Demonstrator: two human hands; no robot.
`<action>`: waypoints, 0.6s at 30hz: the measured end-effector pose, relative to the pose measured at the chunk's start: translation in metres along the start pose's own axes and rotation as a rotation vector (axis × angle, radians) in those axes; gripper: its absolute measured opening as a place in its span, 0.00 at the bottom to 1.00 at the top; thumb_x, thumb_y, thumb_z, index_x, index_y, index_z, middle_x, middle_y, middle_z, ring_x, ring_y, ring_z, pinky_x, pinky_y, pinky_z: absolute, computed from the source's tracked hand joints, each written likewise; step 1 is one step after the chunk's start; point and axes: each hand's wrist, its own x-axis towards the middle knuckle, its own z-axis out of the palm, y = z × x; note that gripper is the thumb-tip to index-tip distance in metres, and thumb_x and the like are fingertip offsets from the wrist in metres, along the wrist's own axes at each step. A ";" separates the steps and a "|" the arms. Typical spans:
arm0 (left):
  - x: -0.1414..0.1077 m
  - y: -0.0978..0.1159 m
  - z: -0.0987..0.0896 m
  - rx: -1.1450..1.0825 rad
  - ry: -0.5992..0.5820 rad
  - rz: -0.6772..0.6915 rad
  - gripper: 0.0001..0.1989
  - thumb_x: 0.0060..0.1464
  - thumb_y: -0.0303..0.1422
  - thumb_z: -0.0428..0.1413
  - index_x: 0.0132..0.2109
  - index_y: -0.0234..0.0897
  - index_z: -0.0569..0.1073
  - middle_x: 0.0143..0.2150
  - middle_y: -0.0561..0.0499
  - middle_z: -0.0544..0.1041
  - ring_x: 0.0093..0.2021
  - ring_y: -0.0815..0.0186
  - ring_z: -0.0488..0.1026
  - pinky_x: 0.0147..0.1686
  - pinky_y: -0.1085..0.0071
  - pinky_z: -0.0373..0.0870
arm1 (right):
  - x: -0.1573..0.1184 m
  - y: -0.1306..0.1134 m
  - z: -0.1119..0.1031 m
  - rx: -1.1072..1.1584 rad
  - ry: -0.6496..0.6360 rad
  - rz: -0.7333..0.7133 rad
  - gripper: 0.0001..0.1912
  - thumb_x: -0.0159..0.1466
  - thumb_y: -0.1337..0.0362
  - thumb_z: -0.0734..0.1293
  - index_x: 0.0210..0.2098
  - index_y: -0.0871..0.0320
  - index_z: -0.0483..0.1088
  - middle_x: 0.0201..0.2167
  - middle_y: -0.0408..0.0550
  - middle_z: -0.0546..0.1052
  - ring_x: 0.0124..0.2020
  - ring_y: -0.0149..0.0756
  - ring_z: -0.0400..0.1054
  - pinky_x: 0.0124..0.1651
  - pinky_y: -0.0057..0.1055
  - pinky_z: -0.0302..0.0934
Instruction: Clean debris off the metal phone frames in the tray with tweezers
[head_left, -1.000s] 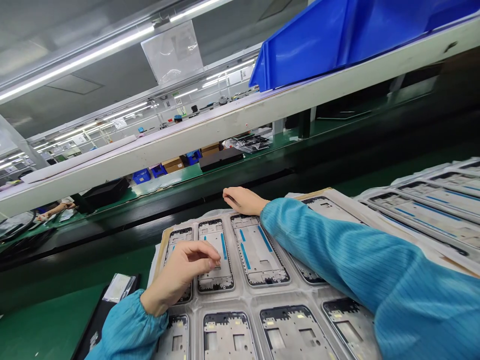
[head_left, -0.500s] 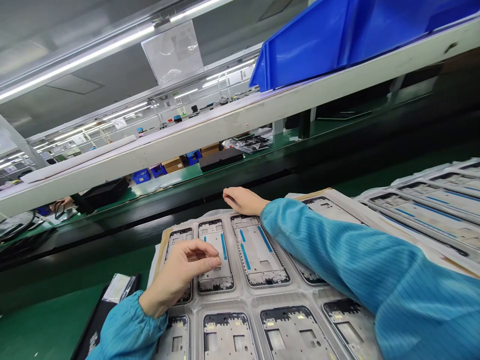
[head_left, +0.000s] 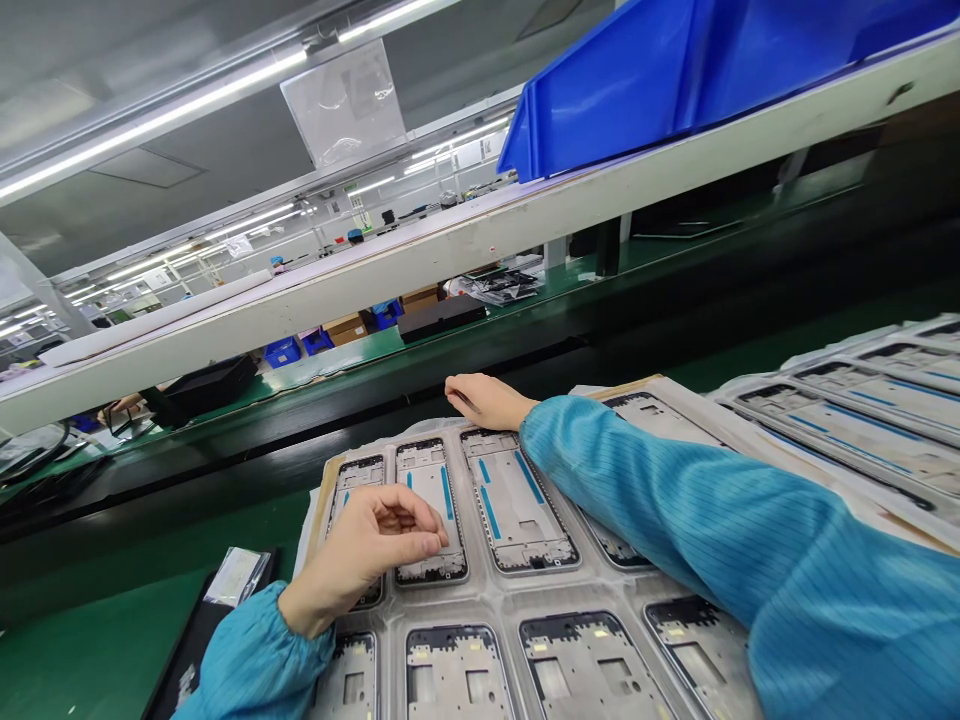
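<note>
A pale tray (head_left: 487,598) holds several metal phone frames in rows. My left hand (head_left: 379,535) hovers over the upper left frames, thumb and fingertips brought together; anything between them is too small to make out. My right hand (head_left: 489,400) rests at the tray's far edge, fingers curled round a thin dark tool, perhaps tweezers, mostly hidden. Between my hands lies a phone frame (head_left: 517,505) with blue strips on it. Another frame (head_left: 431,510) with blue strips is partly covered by my left hand.
More trays of frames (head_left: 862,430) lie at the right. A blue bin (head_left: 615,100) sits on the white shelf (head_left: 450,250) above. A black tray with a clear packet (head_left: 238,577) lies at the lower left. A person's hand (head_left: 124,405) shows beyond the shelf.
The fingers of my left hand have shifted slightly, with the fingertips a little further right and lower. My right hand has hardly moved.
</note>
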 end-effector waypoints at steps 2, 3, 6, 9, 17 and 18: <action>0.000 0.000 0.000 0.003 0.005 -0.003 0.12 0.40 0.33 0.76 0.28 0.36 0.81 0.28 0.48 0.82 0.31 0.63 0.78 0.34 0.73 0.76 | 0.000 0.000 0.000 0.033 0.005 0.005 0.10 0.71 0.59 0.67 0.43 0.60 0.73 0.38 0.45 0.76 0.39 0.35 0.73 0.45 0.39 0.71; 0.000 -0.001 0.000 0.006 0.011 -0.005 0.12 0.39 0.33 0.76 0.28 0.36 0.81 0.28 0.47 0.82 0.31 0.63 0.78 0.34 0.73 0.76 | 0.000 0.000 0.001 0.054 0.009 0.008 0.10 0.71 0.59 0.67 0.42 0.60 0.73 0.38 0.45 0.76 0.39 0.35 0.73 0.45 0.39 0.70; 0.000 -0.001 0.001 0.026 0.042 -0.006 0.12 0.37 0.32 0.76 0.27 0.35 0.81 0.27 0.46 0.82 0.30 0.61 0.79 0.33 0.71 0.76 | -0.002 0.001 0.002 0.152 0.032 0.025 0.10 0.70 0.58 0.68 0.40 0.60 0.73 0.37 0.44 0.76 0.38 0.35 0.72 0.45 0.39 0.70; 0.002 -0.002 0.001 0.053 0.109 0.026 0.12 0.36 0.32 0.76 0.26 0.35 0.80 0.27 0.45 0.82 0.30 0.60 0.79 0.32 0.70 0.76 | 0.000 -0.002 0.002 0.311 0.091 0.067 0.12 0.69 0.57 0.68 0.37 0.60 0.72 0.33 0.43 0.75 0.35 0.34 0.71 0.42 0.37 0.70; 0.006 0.003 -0.012 0.093 0.533 0.247 0.10 0.36 0.34 0.74 0.26 0.39 0.80 0.30 0.50 0.83 0.35 0.60 0.78 0.38 0.69 0.74 | 0.017 -0.068 -0.019 0.939 0.185 0.123 0.08 0.69 0.59 0.62 0.39 0.57 0.65 0.36 0.51 0.82 0.33 0.33 0.77 0.27 0.25 0.67; 0.005 0.004 -0.014 0.083 0.582 0.275 0.11 0.35 0.35 0.74 0.26 0.40 0.80 0.30 0.51 0.82 0.35 0.60 0.78 0.39 0.68 0.74 | 0.015 -0.081 -0.023 1.002 0.159 0.092 0.09 0.67 0.58 0.64 0.38 0.57 0.65 0.36 0.51 0.82 0.34 0.34 0.78 0.28 0.25 0.68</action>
